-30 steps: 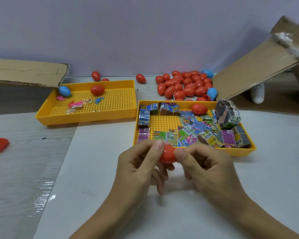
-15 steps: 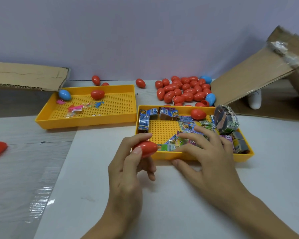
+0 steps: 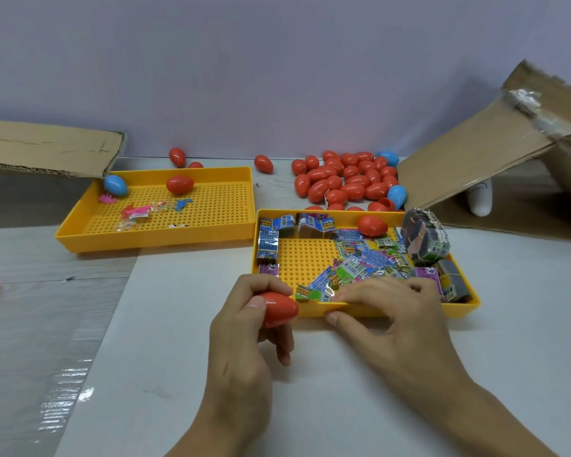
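**Item 1.** Red egg (image 3: 279, 308), plastic, apparently closed. The left hand (image 3: 241, 351) grips it, thumb on top and fingers curled beneath, just off the front left corner of the near tray (image 3: 462, 308).

**Item 2.** Right hand (image 3: 396, 321), fingers bent down onto the printed packets (image 3: 314, 291) against that tray's front wall, thumb outside the wall. Whether a packet is pinched cannot be told.

**Item 3.** Near tray, further contents: one loose egg (image 3: 372, 225) at the back wall and a banded bundle (image 3: 424, 239) at the right.

**Item 4.** Far tray (image 3: 155, 242), toward the worktop's back left: a blue egg (image 3: 115, 185), a second red one (image 3: 179, 185) and small toys (image 3: 136, 212).

**Item 5.** Heap of eggs (image 3: 346, 183), at the worktop's back edge.

**Progress, as judged:** early. One egg is in hand and a packet is being fetched for it. The heap is still large.
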The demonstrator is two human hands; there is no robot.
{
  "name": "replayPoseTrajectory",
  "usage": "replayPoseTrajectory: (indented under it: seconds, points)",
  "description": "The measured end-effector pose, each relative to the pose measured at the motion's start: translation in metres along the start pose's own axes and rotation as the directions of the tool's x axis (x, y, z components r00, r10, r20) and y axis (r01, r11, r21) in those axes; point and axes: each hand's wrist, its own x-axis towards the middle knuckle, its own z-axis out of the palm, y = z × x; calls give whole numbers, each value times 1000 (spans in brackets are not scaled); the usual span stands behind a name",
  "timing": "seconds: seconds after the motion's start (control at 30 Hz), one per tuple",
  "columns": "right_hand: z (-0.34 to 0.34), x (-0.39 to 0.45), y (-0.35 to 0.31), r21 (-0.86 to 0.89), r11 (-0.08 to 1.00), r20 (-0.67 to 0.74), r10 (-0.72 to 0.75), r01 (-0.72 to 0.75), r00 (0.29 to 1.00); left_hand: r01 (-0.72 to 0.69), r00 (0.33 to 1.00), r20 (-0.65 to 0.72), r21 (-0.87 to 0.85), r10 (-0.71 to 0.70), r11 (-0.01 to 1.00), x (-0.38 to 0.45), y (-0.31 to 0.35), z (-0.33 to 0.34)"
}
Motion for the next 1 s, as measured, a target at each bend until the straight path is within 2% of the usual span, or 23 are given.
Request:
replayPoseTrajectory:
  seconds: [0.3,0.53,0.77,0.83,1.0]
  points:
    - [-2,1,-2,7,1000,6,-9,9,1000,15,1000,4,11,-15,1000,1,0,0]
    - [-6,-1,2,268,963,-84,35,-11,996,31,1000,1,36,-31,999,0,2,0]
    - [-2,-1,0,545,836,-212,57,70,976,43,999,16,26,-44,999,-3,6,1]
    - [-3,-2,-4,622,778,-190,35,93,981,51,998,37,21,-52,998,-4,10,3]
    - [2,-8,-12,712,702,-41,14,20,999,-87,987,137,43,80,995,-7,14,8]
